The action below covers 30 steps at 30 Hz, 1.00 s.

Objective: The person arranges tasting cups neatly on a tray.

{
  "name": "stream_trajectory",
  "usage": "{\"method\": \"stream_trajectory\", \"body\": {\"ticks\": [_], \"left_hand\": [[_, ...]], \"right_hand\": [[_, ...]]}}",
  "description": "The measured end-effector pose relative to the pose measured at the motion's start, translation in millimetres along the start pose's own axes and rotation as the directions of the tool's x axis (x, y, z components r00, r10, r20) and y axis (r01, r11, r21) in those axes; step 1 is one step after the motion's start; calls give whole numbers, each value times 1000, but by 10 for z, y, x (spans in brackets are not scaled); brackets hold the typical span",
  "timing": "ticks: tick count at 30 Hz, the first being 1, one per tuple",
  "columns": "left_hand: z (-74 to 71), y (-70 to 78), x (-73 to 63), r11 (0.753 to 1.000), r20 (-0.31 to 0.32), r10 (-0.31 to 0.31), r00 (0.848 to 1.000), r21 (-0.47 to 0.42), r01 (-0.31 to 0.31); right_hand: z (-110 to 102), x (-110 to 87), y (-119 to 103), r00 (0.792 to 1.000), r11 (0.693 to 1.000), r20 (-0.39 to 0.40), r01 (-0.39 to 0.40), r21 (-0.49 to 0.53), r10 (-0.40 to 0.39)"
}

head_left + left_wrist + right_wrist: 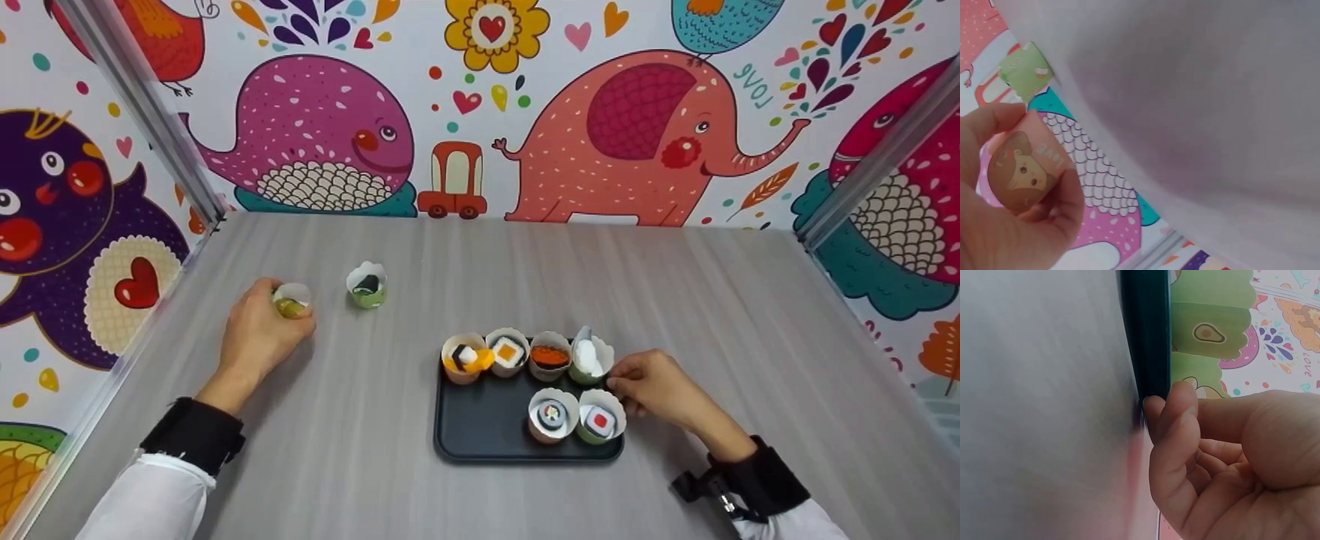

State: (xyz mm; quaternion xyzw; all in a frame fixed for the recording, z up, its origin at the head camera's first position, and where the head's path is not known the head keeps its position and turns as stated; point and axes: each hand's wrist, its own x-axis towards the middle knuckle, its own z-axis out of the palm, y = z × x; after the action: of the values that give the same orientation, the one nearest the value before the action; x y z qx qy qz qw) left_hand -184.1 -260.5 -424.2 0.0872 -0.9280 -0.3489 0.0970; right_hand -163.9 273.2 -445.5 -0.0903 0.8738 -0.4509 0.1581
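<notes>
My left hand [262,330] grips a paper cup [294,294] at the left of the table. Something yellow-green shows inside it, and the left wrist view shows its pink side with a printed girl's face [1026,174]. Right of it stands a green paper cup [367,291] with a dark piece in it. On the right, my right hand [660,386] pinches the right rim of a black tray [480,431]. From the right wrist view, thumb and forefinger meet at the tray's edge [1154,337]. The tray holds several paper cups with sushi-like pieces.
Four of a kind aside, the tray's back row includes a cup with an orange-topped piece [550,355] and one with a white piece [591,358]. Two cups, one with a round roll [553,415], stand in front. Cartoon-printed walls [465,97] enclose the grey table [360,420].
</notes>
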Motion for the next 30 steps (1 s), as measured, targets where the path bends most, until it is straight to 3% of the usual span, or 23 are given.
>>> {"method": "stream_trajectory", "body": {"ticks": [11, 19, 30], "left_hand": [[54, 214, -174, 991, -85, 121, 989, -45, -125], [171, 375, -342, 985, -60, 142, 988, -87, -147], [288, 586, -557, 965, -39, 228, 973, -121, -231]], "right_hand": [[-9, 4, 7, 1000, 1000, 19, 23, -17, -22], [-12, 10, 11, 999, 999, 31, 43, -14, -42], [-9, 3, 9, 999, 999, 22, 49, -12, -49]]}}
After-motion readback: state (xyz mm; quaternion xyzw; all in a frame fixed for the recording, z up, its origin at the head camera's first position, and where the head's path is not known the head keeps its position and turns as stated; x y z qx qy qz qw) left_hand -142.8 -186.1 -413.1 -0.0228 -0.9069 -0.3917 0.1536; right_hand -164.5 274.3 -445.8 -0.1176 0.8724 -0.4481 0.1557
